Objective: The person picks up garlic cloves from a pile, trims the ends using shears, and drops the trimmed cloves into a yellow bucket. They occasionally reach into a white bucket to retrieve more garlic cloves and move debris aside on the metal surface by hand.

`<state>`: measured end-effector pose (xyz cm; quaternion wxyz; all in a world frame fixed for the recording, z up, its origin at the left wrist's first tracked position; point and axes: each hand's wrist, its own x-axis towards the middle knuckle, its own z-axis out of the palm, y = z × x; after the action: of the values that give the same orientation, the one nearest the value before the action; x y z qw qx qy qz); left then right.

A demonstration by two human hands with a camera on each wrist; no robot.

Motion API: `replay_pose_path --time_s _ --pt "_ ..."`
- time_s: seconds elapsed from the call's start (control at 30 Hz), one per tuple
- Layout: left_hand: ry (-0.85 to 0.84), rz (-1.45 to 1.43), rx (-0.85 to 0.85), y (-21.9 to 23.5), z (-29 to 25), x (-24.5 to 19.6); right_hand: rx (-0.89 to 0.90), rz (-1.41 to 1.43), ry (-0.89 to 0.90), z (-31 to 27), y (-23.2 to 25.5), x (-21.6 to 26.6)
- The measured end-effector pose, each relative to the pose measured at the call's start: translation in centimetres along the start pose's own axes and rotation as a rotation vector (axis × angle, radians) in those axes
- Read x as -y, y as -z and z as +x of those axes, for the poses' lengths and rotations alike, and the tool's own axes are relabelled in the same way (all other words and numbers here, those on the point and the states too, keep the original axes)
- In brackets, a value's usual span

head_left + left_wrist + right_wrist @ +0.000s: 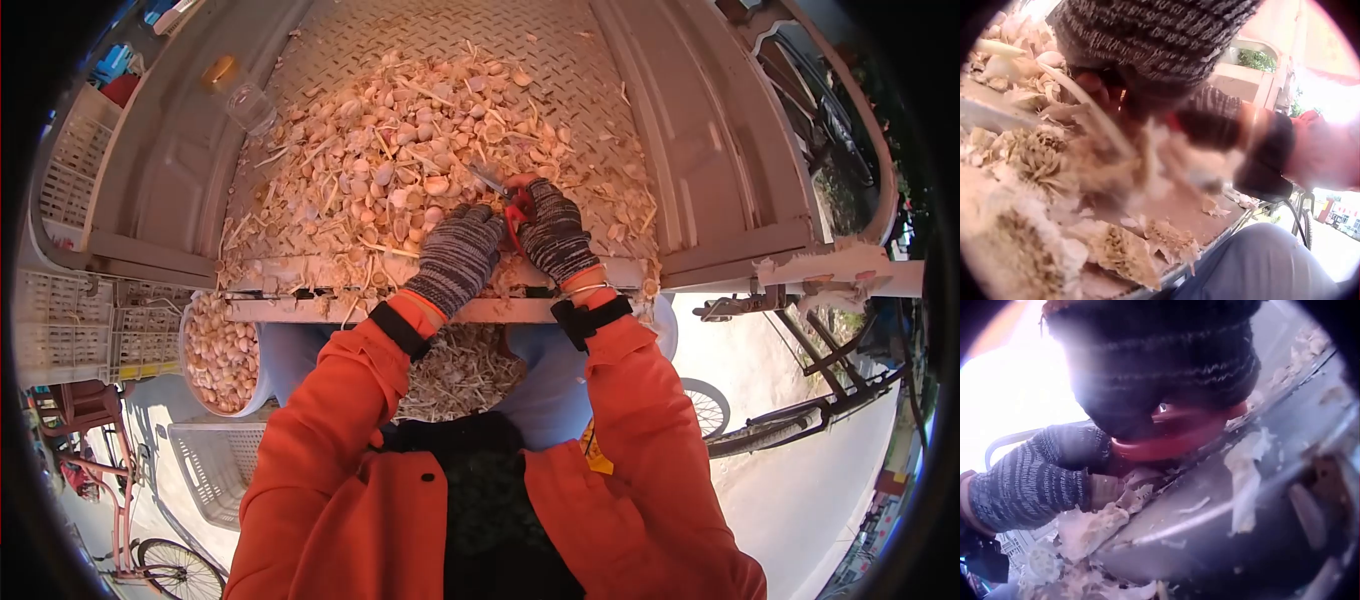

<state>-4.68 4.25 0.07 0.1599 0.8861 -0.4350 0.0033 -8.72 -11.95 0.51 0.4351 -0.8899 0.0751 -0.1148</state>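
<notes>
My right hand (552, 232), in a dark striped knit glove, grips red-handled scissors (518, 212), their blades pointing at the garlic heap (400, 150). Just left of it my left hand (460, 255), gloved alike, is at the heap's near edge with its fingers curled down. In the right wrist view, the left thumb and fingers pinch a papery piece of garlic (1138, 497) close beside the red scissor handles (1172, 440). Loose skins and a pale stalk (1088, 103) show under the left hand in its wrist view, partly blurred. The scissor blades are hidden in both wrist views.
The heap lies on a ridged metal truck bed (530, 30) with side walls. A clear jar (250, 108) stands at the left wall. Below the bed edge are a bucket of garlic (222, 355), cut stalks (460, 375) between the knees, and a plastic crate (215, 465).
</notes>
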Motion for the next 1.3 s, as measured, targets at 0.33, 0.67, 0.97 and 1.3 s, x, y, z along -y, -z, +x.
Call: replay_pose_path --time_s 0.33,0.67,0.97,1.3 --pt "0.146 -0.544 -0.153 2.4 -1.4 -1.5 -0.215 0.444 -0.020 -4.8 1.9 -0.6" --pt "0.516 -2.829 0.099 2.2 -6.9 -4.7 -0.274 0.590 0.084 -11.6 -0.3 8.0" --pt "0.210 -2.618 0.018 2.4 -9.1 -4.5 -0.253 0.936 -0.130 -13.7 0.4 11.4" --pt "0.696 -2.377 -0.060 0.5 -13.1 -0.2 -0.313 0.319 0.043 -12.4 -2.2 7.2"
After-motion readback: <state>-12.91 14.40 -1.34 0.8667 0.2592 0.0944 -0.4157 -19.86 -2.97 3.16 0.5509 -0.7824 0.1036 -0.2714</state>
